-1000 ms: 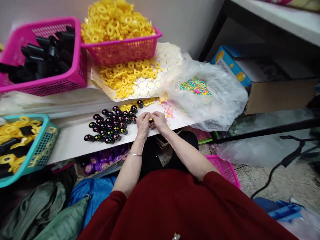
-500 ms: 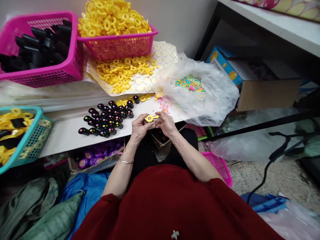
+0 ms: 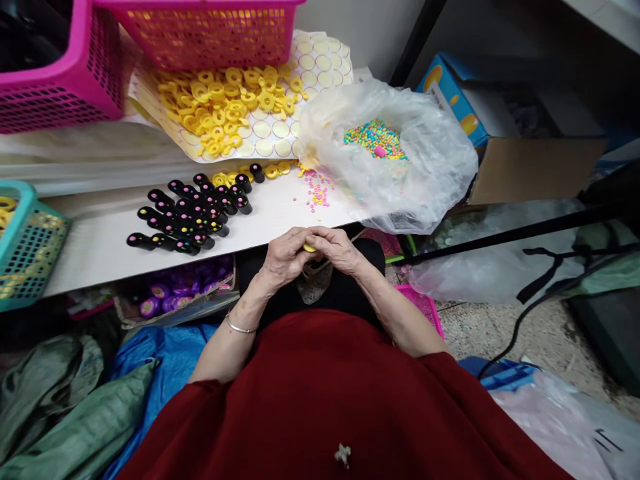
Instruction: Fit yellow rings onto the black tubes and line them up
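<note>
My left hand and my right hand meet just below the front edge of the white table, over my lap. Both are closed around one small yellow ring piece, of which only a sliver shows between the fingers. A cluster of small black tubes with coloured tips lies on the table to the upper left of my hands. Loose yellow rings are heaped on a sheet of round stickers further back.
A clear plastic bag holding tiny pastel beads sits at the right, with beads spilled beside it. Pink baskets stand at the back left, a teal basket at the left edge. A blue box is at the right.
My hands came back from the table edge toward my lap with the yellow ring piece, and closed over it so that it is mostly hidden. The view has tilted down.
</note>
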Demonstrator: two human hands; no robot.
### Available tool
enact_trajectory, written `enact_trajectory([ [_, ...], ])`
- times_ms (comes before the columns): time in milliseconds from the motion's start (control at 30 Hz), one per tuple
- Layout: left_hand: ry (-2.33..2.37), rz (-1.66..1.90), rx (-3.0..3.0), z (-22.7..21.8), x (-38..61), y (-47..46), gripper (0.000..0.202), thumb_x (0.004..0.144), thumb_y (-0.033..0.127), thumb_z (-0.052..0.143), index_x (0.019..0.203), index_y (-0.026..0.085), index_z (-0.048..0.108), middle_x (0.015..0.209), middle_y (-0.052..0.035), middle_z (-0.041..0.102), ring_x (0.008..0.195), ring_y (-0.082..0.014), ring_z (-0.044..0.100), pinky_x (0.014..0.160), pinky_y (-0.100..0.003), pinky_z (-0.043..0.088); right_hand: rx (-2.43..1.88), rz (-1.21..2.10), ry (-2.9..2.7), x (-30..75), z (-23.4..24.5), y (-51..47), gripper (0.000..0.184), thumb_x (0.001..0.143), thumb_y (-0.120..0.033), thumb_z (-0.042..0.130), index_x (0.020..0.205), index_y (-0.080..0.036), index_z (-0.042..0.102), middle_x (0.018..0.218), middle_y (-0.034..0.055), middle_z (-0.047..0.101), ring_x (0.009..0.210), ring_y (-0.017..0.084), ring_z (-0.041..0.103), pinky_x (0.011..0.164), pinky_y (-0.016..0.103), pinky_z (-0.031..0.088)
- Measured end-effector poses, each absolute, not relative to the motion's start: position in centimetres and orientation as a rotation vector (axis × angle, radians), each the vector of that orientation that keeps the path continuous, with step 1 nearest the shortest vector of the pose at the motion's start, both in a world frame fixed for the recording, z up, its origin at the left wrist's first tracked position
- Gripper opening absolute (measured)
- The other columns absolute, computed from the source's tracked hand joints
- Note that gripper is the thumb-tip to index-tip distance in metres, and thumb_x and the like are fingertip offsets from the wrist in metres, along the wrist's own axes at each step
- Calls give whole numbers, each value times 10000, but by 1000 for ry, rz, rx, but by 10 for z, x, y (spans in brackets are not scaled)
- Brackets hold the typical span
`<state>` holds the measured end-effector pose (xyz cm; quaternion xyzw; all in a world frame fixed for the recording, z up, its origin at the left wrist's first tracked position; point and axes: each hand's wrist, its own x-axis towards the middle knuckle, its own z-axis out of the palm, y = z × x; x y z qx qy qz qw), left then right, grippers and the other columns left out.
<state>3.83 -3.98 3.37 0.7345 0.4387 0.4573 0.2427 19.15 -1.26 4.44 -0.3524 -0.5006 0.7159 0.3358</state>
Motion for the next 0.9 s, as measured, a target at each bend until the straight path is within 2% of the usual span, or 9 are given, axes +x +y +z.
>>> enact_trajectory([
  [300, 1017, 1268, 2348, 28, 49, -51, 162, 862, 218, 502, 935, 168, 637, 849, -77, 660, 766, -152, 610, 682, -270, 488, -922, 2108, -1343, 212, 50, -8, 408, 487, -182, 803, 860, -128, 646, 719, -39, 619, 672, 97, 560, 650, 225, 457],
  [400, 970, 1244, 2466, 27, 51, -57, 173, 867, 180, 462, 938, 149, 616, 812, -82, 650, 719, -154, 592, 643, -281, 473, -914, 2131, -1392, 214, 51, -11, 400, 464, -127, 789, 836, -131, 643, 721, -47, 616, 671, 94, 553, 654, 224, 444],
  [533, 981, 1206, 2302, 14, 49, -57, 128, 861, 243, 530, 912, 163, 617, 815, -74, 648, 736, -154, 604, 657, -278, 488, -1001, 2044, -1388, 211, 34, -17, 283, 551, -200, 758, 805, -130, 655, 673, -47, 590, 627, 89, 526, 612, 224, 413],
  [633, 998, 1234, 2052, 1, 46, -52, 183, 819, 298, 618, 948, 168, 624, 834, -65, 652, 755, -150, 619, 671, -265, 502, -1031, 1999, -1336, 206, 16, -18, 308, 622, -287, 728, 877, -126, 664, 740, -17, 617, 675, 107, 542, 647, 246, 419],
  [700, 1002, 1227, 1998, -4, 44, -50, 202, 812, 299, 628, 966, 168, 630, 861, -70, 658, 778, -152, 622, 693, -269, 505, -972, 2069, -1353, 203, 10, -16, 344, 621, -292, 732, 915, -131, 654, 805, -4, 629, 729, 118, 550, 687, 259, 425],
  [800, 1000, 1191, 2052, -7, 44, -50, 155, 836, 268, 585, 931, 159, 643, 860, -82, 663, 787, -158, 616, 705, -280, 498, -921, 2160, -1439, 202, 9, -11, 329, 593, -269, 745, 870, -128, 636, 801, -13, 611, 737, 116, 534, 690, 255, 418],
  [900, 985, 1096, 2152, -5, 40, -48, 136, 841, 218, 542, 894, 163, 654, 844, -82, 664, 769, -156, 602, 687, -281, 490, -959, 2088, -1581, 203, 6, -7, 335, 605, -262, 726, 894, -131, 619, 787, -19, 593, 719, 121, 527, 668, 257, 420],
])
